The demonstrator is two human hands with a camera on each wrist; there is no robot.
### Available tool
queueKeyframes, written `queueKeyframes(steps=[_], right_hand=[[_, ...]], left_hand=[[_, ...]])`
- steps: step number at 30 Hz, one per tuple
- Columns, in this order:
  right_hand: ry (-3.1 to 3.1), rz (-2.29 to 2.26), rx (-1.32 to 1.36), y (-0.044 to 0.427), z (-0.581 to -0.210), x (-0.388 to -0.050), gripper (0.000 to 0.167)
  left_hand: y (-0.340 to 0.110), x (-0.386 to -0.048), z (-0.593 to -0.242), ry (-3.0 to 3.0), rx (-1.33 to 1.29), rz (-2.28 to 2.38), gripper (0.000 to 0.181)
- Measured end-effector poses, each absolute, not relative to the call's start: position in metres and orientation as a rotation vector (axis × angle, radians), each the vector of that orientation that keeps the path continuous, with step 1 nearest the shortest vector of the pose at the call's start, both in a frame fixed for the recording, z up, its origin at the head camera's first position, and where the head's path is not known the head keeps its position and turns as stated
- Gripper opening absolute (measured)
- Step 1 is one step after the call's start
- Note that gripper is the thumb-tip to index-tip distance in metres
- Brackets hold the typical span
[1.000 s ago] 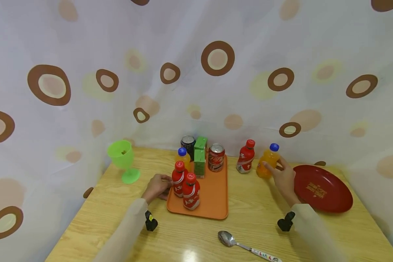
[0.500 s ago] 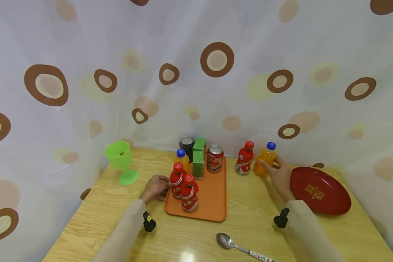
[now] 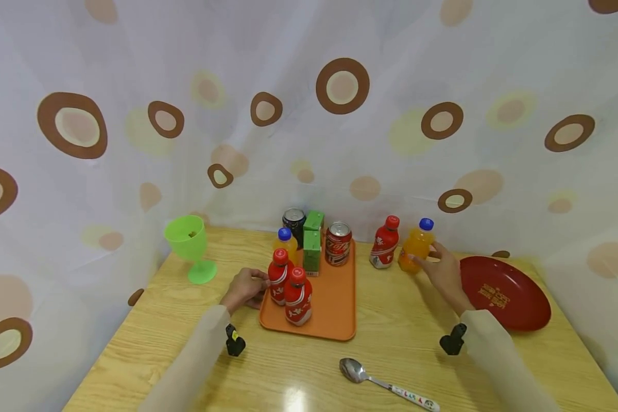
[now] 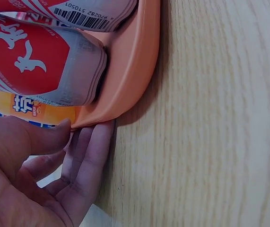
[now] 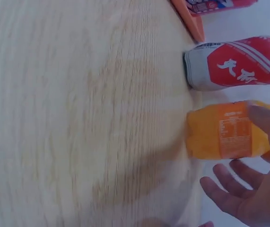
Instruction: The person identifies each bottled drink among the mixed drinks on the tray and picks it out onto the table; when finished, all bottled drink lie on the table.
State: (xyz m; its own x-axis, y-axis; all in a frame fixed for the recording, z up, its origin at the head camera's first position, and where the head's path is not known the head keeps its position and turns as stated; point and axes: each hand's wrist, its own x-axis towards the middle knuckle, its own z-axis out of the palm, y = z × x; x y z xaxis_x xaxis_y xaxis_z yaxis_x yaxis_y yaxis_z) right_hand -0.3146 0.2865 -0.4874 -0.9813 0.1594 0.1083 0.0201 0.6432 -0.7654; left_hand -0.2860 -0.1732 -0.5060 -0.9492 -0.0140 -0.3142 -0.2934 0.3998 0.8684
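At the orange tray's (image 3: 335, 309) left edge, my left hand (image 3: 244, 289) pinches the rim. The left wrist view shows its thumb (image 4: 54, 137) above the rim and fingers under it. Two red-capped bottles, one at the front (image 3: 298, 303) and one behind it (image 3: 279, 280), stand on the tray beside that hand. On the right, my right hand (image 3: 443, 277) holds an upright orange drink bottle (image 3: 417, 246) with a blue cap. Its thumb lies on the label in the right wrist view; the other fingers are spread, partly behind the bottle. Another red-capped bottle (image 3: 384, 246) stands just left of it.
The tray also bears an orange drink bottle (image 3: 286, 246), green cartons (image 3: 312, 252) and a red can (image 3: 338, 246). A black can (image 3: 294, 222) is behind. Around are a green goblet (image 3: 187, 240), a red plate (image 3: 515, 315) and a spoon (image 3: 386, 384). Patterned cloth (image 3: 309, 143) hangs behind.
The right hand has shifted the orange drink bottle slightly left, closer to the red-capped bottle. The left hand has stayed at the tray's edge. The head view has moved a little.
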Motion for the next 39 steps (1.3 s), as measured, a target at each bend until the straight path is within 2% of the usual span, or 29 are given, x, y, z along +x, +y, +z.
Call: queueKeyframes(steps=[5,13,22,31,39], right_hand=[[-2.745,1.217,-0.107,0.289,-0.477,-0.302,0.086],[-2.527,1.119,-0.103,0.284,-0.462,-0.287,0.044],[-2.512,1.277,0.103,0.260,-0.456,-0.275,0.022],[-2.523,1.372,0.309,0.230,-0.448,-0.271,0.025],[-2.532,1.426,0.466,0.204,-0.446,-0.269,0.019]], left_hand=[[-0.174,-0.286,-0.505,2.397,-0.283,1.563,0.027],[-0.171,-0.283,-0.506,2.372,-0.268,1.600,0.027],[-0.173,-0.283,-0.506,2.384,-0.266,1.605,0.025],[-0.175,-0.281,-0.502,2.371,-0.258,1.604,0.026],[-0.173,-0.281,-0.504,2.406,-0.275,1.577,0.026]])
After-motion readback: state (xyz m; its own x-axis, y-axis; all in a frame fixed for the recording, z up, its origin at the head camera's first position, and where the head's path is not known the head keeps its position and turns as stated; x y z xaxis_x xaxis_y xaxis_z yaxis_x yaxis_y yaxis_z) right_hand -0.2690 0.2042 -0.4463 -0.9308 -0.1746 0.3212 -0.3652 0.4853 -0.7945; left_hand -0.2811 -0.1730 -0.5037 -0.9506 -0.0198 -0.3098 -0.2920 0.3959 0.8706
